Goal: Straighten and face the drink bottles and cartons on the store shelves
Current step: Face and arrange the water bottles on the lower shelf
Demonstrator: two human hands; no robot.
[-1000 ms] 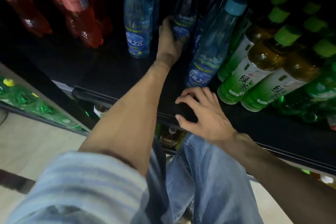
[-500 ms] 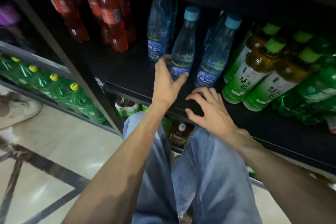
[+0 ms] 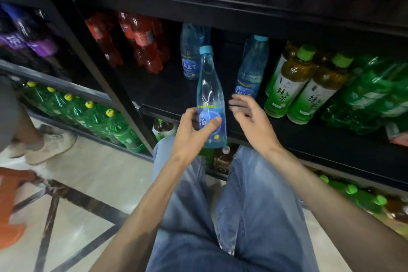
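Left hand gripped a blue bottle around its label, thumb across the front, holding it upright at the front edge of the shelf. Right hand hovered at the bottle's three o'clock, fingers loose and holding nothing. Two more blue bottles stood farther back, at twelve and one o'clock, out of line. Tea bottles at three o'clock looked already faced, labels forward. Red bottles at ten o'clock sat deep and scattered. By my reckoning the blue row was barely begun and the red row untouched.
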